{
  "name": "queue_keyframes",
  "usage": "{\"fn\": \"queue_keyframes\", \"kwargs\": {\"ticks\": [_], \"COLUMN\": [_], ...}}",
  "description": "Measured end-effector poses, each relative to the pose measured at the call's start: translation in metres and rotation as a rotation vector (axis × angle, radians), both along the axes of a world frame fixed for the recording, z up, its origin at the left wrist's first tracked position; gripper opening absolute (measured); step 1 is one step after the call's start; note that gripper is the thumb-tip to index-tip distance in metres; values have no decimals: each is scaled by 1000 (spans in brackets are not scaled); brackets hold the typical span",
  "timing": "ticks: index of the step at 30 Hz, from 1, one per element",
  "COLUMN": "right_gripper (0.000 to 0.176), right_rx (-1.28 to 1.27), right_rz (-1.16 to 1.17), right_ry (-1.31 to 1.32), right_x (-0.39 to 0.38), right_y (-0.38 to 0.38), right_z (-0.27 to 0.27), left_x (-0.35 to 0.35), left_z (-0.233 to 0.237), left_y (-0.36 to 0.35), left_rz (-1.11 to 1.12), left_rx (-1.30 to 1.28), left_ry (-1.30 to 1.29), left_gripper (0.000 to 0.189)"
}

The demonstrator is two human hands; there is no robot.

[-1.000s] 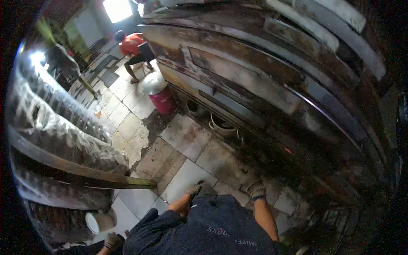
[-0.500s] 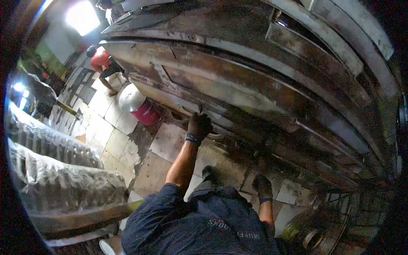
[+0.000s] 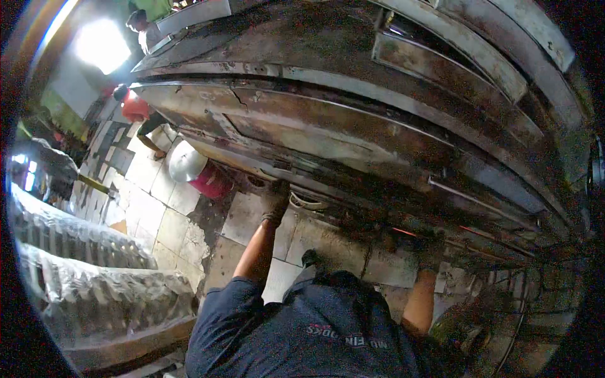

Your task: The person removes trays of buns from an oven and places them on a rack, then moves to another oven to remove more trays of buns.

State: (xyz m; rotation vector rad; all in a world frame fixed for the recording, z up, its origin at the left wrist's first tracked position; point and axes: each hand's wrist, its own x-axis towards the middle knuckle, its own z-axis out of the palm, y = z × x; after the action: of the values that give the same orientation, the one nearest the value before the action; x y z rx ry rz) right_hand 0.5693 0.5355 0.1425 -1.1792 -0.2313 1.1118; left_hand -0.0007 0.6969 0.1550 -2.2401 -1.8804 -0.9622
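My left hand (image 3: 275, 200), in a dark glove, is at the lower edge of a long, stained metal-sided machine (image 3: 340, 135). Its fingers blend into the dark edge, so I cannot make out their grip. Just right of it, a pale curved piece, perhaps a handle (image 3: 307, 203), juts from the machine's side. Farther right, my right hand (image 3: 431, 249), also gloved, reaches the machine's shadowed lower edge. Darkness hides its fingers. Close by, a thin orange glowing line (image 3: 404, 233) shows along a gap, with another farther right.
A pink bucket with a pale top (image 3: 211, 181) stands on the tiled floor (image 3: 173, 236). Beyond it a person in red (image 3: 134, 107) bends beside the machine; another person (image 3: 149, 34) is behind it. Plastic-wrapped stacks (image 3: 107, 290) fill the left side.
My right hand has risen from low beside me to the machine's edge, farther right. My left hand has shifted slightly left and down. Orange glowing lines now show, and the view has shifted slightly.
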Motion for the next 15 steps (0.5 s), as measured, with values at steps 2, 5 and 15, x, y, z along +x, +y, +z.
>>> {"fn": "queue_keyframes", "kwargs": {"ticks": [2,5,15], "right_gripper": [51,50,46], "right_rx": [39,189,-348], "right_rz": [18,79,286], "right_ry": [-13,-95,-773], "right_x": [-12,-40,-45], "right_y": [-16,-25,-106], "right_z": [-4,15,-145], "left_x": [20,26,93], "left_z": [52,7,-149], "left_y": [-67,-174,-645], "left_rz": [84,387,401], "left_rx": [-414,-771,-1609], "left_ry": [-478,-609,-406], "left_gripper": [31,36,43]}}
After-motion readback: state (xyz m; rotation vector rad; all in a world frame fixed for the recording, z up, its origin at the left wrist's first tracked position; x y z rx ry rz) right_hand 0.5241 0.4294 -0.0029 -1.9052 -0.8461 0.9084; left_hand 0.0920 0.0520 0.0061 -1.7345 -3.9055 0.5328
